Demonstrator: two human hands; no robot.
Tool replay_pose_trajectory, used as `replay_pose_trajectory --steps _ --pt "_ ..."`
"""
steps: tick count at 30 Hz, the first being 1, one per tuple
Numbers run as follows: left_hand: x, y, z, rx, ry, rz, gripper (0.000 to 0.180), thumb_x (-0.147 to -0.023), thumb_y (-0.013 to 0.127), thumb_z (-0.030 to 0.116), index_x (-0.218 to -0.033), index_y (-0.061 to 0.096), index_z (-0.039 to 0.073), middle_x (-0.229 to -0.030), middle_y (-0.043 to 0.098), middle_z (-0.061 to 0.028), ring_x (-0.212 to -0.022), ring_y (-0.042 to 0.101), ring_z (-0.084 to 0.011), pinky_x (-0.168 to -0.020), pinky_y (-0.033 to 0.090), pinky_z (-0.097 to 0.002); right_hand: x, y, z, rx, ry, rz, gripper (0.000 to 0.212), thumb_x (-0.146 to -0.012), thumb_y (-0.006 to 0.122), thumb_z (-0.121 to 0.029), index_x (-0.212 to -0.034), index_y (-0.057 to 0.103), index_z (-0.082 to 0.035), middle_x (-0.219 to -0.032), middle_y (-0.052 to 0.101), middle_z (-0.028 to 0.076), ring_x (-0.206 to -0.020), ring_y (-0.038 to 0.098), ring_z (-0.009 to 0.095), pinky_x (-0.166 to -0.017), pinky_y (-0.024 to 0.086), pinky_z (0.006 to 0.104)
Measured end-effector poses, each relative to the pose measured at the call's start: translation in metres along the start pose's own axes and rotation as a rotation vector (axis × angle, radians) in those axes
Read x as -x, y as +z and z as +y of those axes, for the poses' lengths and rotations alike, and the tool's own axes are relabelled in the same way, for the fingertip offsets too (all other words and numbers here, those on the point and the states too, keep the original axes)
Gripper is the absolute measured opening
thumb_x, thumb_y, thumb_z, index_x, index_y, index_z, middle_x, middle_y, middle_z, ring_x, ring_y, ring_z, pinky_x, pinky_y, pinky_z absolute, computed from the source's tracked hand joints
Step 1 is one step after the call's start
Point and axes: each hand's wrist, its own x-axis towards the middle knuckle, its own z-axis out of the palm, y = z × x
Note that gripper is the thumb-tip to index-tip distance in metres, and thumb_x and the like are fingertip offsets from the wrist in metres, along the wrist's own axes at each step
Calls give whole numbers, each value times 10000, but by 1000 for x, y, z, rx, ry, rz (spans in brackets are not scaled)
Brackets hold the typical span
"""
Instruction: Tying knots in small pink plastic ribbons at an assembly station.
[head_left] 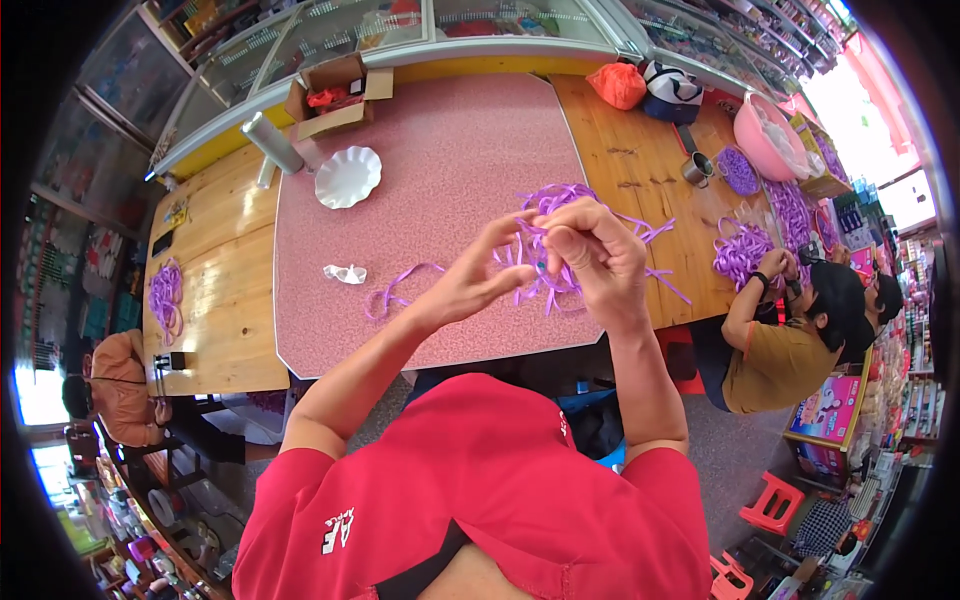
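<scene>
The right hand (607, 258) partly hides purple ribbons (556, 194), a plate (348, 178) farther left.

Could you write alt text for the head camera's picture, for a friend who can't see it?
A person's left hand and right hand are close together over purple ribbon on a pink tabletop. Beyond are a white plate and an open box; someone in orange sits to the left, someone in brown to the right.

Purple ribbons (552, 196), speckled pink tabletop (440, 150)
</scene>
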Motion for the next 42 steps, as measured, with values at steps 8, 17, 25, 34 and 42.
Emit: replay_pose_trajectory --steps 8,17,25,34,42 --pt "-23 -14 -40 208 -260 -327 321 -1001 555 300 -1116 652 16 -1025 637 -1 -961 545 -87 -861 443 -260 -7 -71 -26 -357 -118 224 176 -1025 501 -202 -1018 628 -81 -816 520 4 -678 427 79 -806 443 354" --pt "20 -107 -50 -18 -513 -306 309 -985 594 296 -1053 668 4 -883 606 18 -822 552 -74 -739 463 -248 55 -179 50 -617 115 653 148 -974 602 -166 -1053 608 -41 -843 556 -1 -680 509 70 -697 476 261" --pt "101 -190 -65 -254 -694 -98 213 -955 627 198 -951 676 -9 -783 623 1 -757 566 -86 -693 460 -249 110 -200 161 -124 505 852 138 -934 645 -162 -1011 647 -47 -843 626 -1 -690 572 89 -652 509 289" --pt "59 -126 -35 -211 -673 -197 259 -962 621 262 -933 671 10 -773 601 19 -731 527 -67 -644 419 -242 36 41 149 490 53 -32 312 -907 650 -148 -1193 626 -25 -1198 629 176 -1178 557 320 -1033 413 404" --pt "38 -126 12 -2 -648 -122 265 -976 607 291 -942 658 33 -804 600 29 -775 533 -58 -687 420 -223 17 76 111 87 434 -74 208 -953 646 -159 -1100 668 -13 -789 586 -49 -693 486 26 -586 388 188"
